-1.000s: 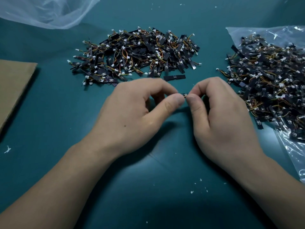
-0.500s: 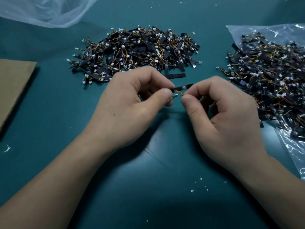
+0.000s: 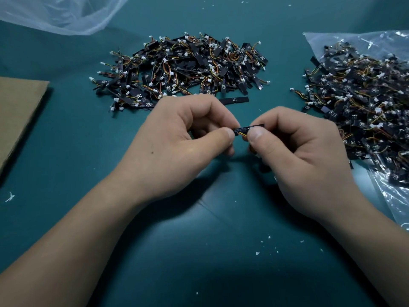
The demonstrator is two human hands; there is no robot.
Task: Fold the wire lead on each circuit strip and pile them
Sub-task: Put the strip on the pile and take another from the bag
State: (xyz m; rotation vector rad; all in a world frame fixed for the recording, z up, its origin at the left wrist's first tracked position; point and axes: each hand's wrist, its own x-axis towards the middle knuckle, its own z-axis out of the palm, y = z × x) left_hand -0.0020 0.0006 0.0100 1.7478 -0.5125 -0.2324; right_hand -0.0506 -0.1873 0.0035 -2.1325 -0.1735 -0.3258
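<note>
White crumbs on the teal tabletop (image 3: 199, 251) nearest; above it the left hand (image 3: 177, 147) and right hand (image 3: 303, 156) meet thumb to thumb, both sets of fingers (image 3: 223, 136) curled, pinching one small black circuit strip (image 3: 243, 129) between them; its orange-yellow wire lead (image 3: 242, 134) shows just under the strip. Beyond: lone flat black strip (image 3: 234, 99) just behind the left hand; centre heap of wired black strips (image 3: 183, 67); second heap (image 3: 365, 107) on a clear plastic bag (image 3: 394, 196) at right; brown cardboard sheet (image 3: 17, 107) at left; translucent plastic film (image 3: 62, 14) far left.
</note>
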